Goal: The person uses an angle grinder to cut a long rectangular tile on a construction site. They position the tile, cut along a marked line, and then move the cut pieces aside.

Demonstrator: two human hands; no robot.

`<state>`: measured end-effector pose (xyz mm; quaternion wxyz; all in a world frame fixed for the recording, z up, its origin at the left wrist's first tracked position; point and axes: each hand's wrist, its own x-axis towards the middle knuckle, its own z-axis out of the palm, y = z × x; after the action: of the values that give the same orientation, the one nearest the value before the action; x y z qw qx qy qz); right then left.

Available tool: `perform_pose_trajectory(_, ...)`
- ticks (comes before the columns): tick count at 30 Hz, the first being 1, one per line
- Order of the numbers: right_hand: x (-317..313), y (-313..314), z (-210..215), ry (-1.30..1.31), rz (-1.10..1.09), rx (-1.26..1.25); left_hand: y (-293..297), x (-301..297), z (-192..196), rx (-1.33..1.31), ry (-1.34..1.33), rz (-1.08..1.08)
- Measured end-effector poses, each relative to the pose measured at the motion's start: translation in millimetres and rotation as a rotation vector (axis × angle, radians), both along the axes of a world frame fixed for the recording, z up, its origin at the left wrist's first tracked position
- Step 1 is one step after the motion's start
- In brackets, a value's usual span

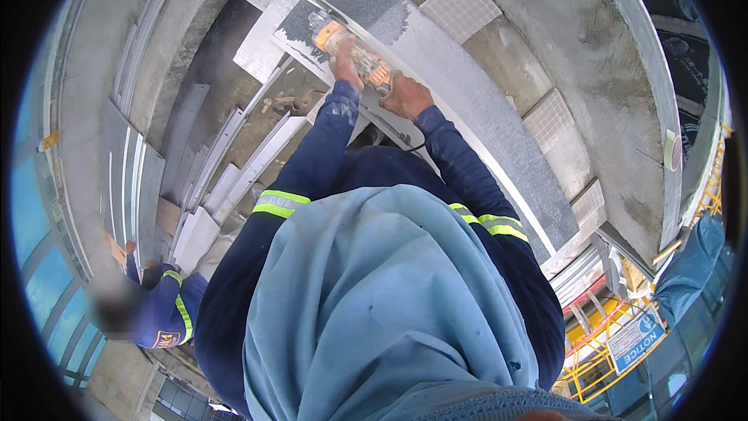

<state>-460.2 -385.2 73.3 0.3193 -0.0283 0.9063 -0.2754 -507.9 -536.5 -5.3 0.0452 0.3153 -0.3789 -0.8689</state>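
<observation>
While both hands grip the tool: cutting or grinding pass judged under way on the grey stone slab (467,101).
Tool: orange angle grinder (352,51), resting on slab's upper end, near its pale edge.
Left hand (344,65): wrapped around grinder body, arm extended.
Right hand (403,97): closed on rear handle, elbow bent.
Next move: likely calls for steady two-handed guidance along the edge.
Nearby: another person (160,308) lower left, well apart.
</observation>
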Motion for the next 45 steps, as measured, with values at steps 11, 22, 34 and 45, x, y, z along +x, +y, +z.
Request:
perform_pose_trajectory(11, 8, 5, 10, -0.059, -0.018, 0.000, 7, 5, 11, -0.034, -0.049, -0.023)
perform_pose_trajectory(22, 3, 2, -9, 0.017, -0.005, -0.047, -2, -4, 1, -0.017, -0.040, -0.095)
perform_pose_trajectory(34, 14, 11, 0, 0.001, -0.029, -0.029, 11, 8, 11, -0.009, -0.038, -0.074)
perform_pose_trajectory(45, 14, 9, 7, 0.003, -0.022, -0.029, 10, 8, 16, -0.028, -0.077, -0.086)
